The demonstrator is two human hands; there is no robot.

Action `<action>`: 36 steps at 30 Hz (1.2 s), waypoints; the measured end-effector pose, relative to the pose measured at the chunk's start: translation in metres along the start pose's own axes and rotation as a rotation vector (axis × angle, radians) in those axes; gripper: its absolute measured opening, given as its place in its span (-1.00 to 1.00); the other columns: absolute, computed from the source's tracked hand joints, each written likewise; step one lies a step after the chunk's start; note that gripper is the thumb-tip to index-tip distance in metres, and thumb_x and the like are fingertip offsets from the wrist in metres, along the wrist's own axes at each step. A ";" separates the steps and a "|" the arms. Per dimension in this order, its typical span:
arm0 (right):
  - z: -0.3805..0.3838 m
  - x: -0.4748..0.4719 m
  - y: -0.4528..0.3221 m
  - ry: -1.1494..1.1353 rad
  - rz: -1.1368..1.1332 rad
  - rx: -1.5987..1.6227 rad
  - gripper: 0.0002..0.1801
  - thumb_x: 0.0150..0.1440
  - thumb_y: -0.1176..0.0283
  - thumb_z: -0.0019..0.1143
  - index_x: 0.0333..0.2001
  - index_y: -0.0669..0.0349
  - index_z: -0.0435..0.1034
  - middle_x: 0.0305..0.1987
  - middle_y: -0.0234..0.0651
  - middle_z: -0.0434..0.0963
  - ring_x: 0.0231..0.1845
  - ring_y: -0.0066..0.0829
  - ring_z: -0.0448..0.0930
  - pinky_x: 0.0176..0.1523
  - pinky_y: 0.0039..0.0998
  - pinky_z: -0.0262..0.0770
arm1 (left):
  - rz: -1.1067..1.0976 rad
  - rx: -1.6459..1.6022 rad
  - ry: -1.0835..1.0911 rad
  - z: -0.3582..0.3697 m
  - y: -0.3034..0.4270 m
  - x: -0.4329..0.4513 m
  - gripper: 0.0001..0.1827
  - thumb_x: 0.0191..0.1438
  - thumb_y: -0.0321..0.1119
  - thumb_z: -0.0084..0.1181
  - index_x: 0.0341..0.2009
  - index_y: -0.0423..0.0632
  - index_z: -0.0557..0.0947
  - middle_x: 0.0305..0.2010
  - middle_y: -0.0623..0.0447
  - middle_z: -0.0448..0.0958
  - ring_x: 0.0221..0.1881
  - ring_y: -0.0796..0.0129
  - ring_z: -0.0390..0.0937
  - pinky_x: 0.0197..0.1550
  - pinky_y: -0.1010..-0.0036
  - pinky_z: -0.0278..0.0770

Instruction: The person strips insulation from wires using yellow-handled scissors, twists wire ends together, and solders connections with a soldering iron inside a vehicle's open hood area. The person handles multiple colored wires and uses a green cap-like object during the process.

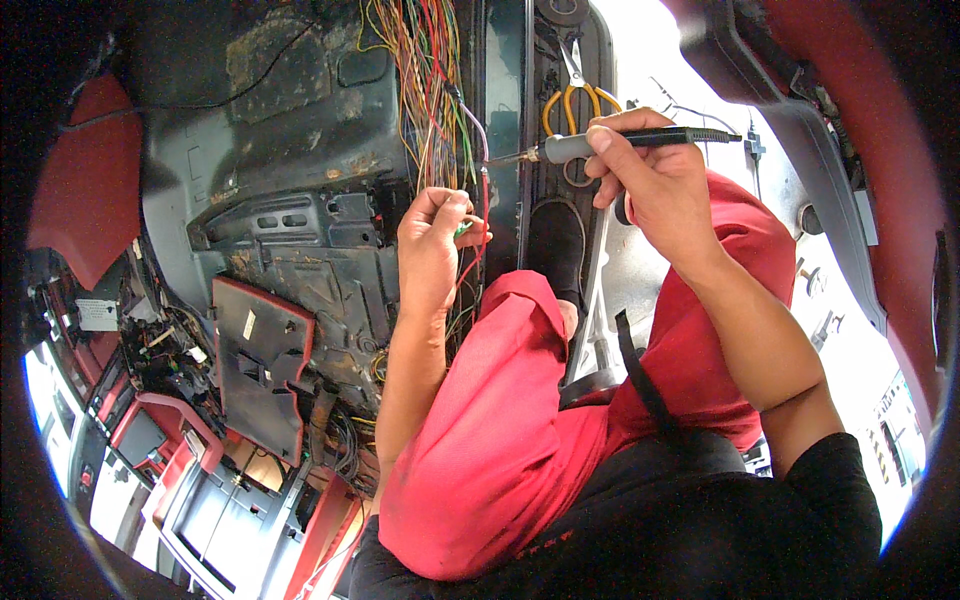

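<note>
My right hand [660,176] grips a soldering iron [577,148] with a grey and black handle. Its tip meets or nearly meets the joint [484,169] between a pale purple wire [474,120] and a red wire [486,206]. Just below, my left hand [435,247] has thumb and fingers pinched around a small green piece [463,229], too small to name surely. The red wire runs past those fingertips and bends down beside the wrist; whether the fingers hold it too is unclear. Above my left hand spreads a thick bundle of many-coloured wires [431,97].
Scissors with orange handles [571,101] lie on the door sill, near a roll of tape [562,9]. Bare, stained metal car floor [300,135] stretches left, with a red-edged panel [259,367] on it. At right hangs the red-trimmed door [862,97]; a cable connector [754,144] sits behind the iron.
</note>
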State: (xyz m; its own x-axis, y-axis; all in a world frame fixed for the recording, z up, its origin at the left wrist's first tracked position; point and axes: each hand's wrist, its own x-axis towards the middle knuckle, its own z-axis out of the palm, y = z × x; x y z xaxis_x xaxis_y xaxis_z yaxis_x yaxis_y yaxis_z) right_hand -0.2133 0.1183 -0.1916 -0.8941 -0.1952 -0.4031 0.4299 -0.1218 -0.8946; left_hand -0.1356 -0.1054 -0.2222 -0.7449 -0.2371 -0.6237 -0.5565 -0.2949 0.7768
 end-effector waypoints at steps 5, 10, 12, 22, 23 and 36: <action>0.000 0.000 0.000 0.005 0.003 -0.010 -0.80 0.23 0.43 0.09 -0.14 0.35 0.42 -0.46 -0.27 0.53 -0.63 -0.65 0.49 -0.53 -0.65 0.46 | -0.001 0.008 -0.003 -0.001 -0.001 0.001 -0.88 0.20 -0.40 0.00 -0.32 -0.17 0.55 -0.36 0.08 0.46 -0.42 0.44 0.50 -0.36 0.48 0.61; -0.001 0.000 0.000 0.008 0.003 -0.003 -0.80 0.23 0.43 0.10 -0.15 0.35 0.42 -0.46 -0.27 0.53 -0.63 -0.65 0.49 -0.53 -0.65 0.46 | -0.006 0.018 -0.002 0.001 0.002 0.000 -0.87 0.20 -0.39 0.01 -0.32 -0.17 0.54 -0.36 0.08 0.46 -0.43 0.44 0.51 -0.36 0.49 0.61; 0.000 0.001 0.000 0.016 0.001 -0.003 -0.80 0.23 0.43 0.10 -0.15 0.35 0.42 -0.46 -0.27 0.53 -0.64 -0.65 0.49 -0.53 -0.65 0.45 | -0.009 0.025 0.003 0.001 0.002 0.001 -0.87 0.20 -0.39 0.01 -0.32 -0.17 0.54 -0.36 0.08 0.46 -0.43 0.44 0.51 -0.36 0.49 0.61; 0.000 0.002 -0.003 0.061 0.006 -0.013 -0.78 0.23 0.38 0.10 -0.17 0.34 0.42 -0.48 -0.30 0.52 -0.65 -0.64 0.48 -0.54 -0.63 0.42 | -0.016 0.074 0.007 -0.002 -0.004 0.015 -0.87 0.20 -0.36 0.02 -0.32 -0.14 0.53 -0.37 0.08 0.47 -0.43 0.41 0.53 -0.33 0.44 0.61; 0.000 0.002 -0.005 0.056 0.009 -0.012 -0.78 0.23 0.38 0.10 -0.17 0.34 0.42 -0.48 -0.30 0.52 -0.65 -0.64 0.48 -0.54 -0.63 0.42 | -0.015 0.078 0.003 -0.003 -0.005 0.015 -0.88 0.20 -0.36 0.02 -0.31 -0.12 0.53 -0.37 0.08 0.48 -0.42 0.40 0.54 -0.31 0.42 0.62; 0.000 0.004 -0.005 0.087 0.021 0.023 -0.77 0.18 0.38 0.15 -0.21 0.34 0.43 -0.51 -0.32 0.51 -0.65 -0.68 0.44 -0.57 -0.65 0.41 | 0.130 0.272 -0.101 -0.007 0.024 0.015 -0.87 0.08 -0.47 0.01 -0.23 -0.13 0.49 -0.29 0.07 0.46 -0.40 0.52 0.46 -0.40 0.60 0.44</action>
State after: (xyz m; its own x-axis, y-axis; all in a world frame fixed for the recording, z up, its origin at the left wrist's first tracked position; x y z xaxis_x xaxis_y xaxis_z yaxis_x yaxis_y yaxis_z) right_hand -0.2193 0.1181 -0.1884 -0.8919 -0.1125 -0.4381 0.4507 -0.1407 -0.8815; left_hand -0.1577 -0.1225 -0.2139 -0.8414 -0.1597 -0.5162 -0.5220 -0.0067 0.8529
